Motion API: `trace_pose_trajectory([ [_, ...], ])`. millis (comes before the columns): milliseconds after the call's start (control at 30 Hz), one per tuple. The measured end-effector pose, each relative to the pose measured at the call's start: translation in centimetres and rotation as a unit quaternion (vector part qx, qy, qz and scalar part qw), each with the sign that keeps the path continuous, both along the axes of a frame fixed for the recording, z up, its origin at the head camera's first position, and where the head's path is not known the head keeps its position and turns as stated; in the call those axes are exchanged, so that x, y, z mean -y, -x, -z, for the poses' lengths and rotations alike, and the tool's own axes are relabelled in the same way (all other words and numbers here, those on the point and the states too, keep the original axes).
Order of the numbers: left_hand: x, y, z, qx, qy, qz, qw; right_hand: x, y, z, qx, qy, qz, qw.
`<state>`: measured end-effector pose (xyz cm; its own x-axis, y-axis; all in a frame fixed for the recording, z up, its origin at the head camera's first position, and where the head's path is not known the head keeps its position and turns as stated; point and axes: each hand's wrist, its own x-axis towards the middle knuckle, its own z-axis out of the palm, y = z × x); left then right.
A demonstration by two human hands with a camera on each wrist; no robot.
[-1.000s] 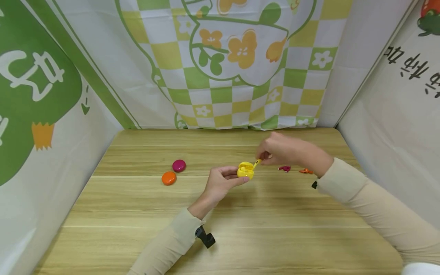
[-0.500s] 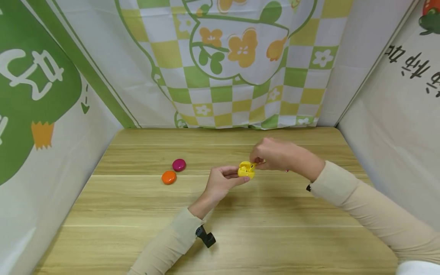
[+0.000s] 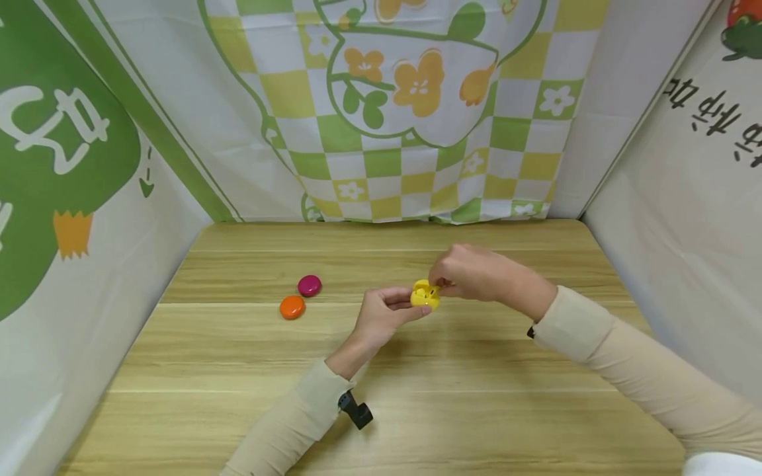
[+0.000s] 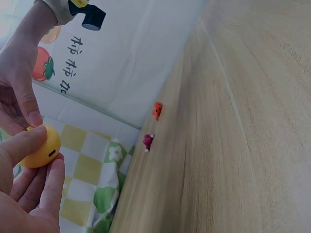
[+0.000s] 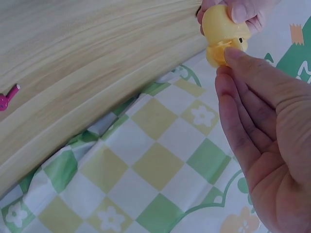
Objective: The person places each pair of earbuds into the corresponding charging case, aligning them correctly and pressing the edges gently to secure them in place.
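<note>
My left hand (image 3: 381, 320) holds a small round yellow earbud case (image 3: 421, 303) between thumb and fingers, lifted above the table with its lid open. A yellow earbud sits inside it. From the right, my right hand (image 3: 473, 272) pinches a second yellow earbud (image 3: 433, 291) at the case opening; the fingertips hide most of it. In the right wrist view, the thumb and forefinger of the right hand (image 5: 272, 111) meet at the edge of the yellow case (image 5: 218, 24). The left wrist view shows the closed underside of the case (image 4: 47, 153).
On the wooden table (image 3: 357, 423), a magenta round case (image 3: 309, 285) and an orange round case (image 3: 292, 307) lie at the left. Magenta earbuds (image 4: 148, 141) and orange earbuds (image 4: 157, 110) lie on the right side, hidden by the right arm in the head view. A patterned curtain (image 3: 417, 172) hangs behind.
My right hand has moved left and slightly down, bringing the yellow earbud from beside the case into its opening. The left hand and the case have stayed nearly still.
</note>
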<state>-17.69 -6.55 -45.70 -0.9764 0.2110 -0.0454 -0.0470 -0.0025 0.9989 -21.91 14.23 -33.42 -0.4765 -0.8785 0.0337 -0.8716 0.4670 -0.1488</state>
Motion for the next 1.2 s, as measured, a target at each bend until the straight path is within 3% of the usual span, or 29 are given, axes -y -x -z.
trace_pose_trajectory([
  [367,0.1,-0.1,0.2,-0.009,-0.003,0.005,0.9999,0.3,-1.1,0.5,-0.049,-0.016,0.003,0.999],
  [567,0.1,0.0,0.3,-0.003,-0.008,0.002,1.0000,0.4,-1.1,0.6,-0.036,-0.022,0.008,0.999],
  [733,0.2,0.0,0.2,0.005,-0.009,0.000,0.9999,0.2,-0.8,0.2,-0.007,-0.001,0.013,1.000],
  [867,0.3,0.0,0.0,0.006,-0.009,0.000,0.9999,-0.2,-0.1,-0.3,0.042,0.038,0.028,0.998],
  [1033,0.3,0.0,-0.2,0.004,-0.012,-0.002,0.9999,-1.0,1.1,-0.3,0.101,0.100,0.067,0.988],
  [1200,0.5,-0.2,-0.4,-0.005,-0.014,0.000,0.9999,-1.8,2.0,0.4,0.158,0.114,0.126,0.973],
])
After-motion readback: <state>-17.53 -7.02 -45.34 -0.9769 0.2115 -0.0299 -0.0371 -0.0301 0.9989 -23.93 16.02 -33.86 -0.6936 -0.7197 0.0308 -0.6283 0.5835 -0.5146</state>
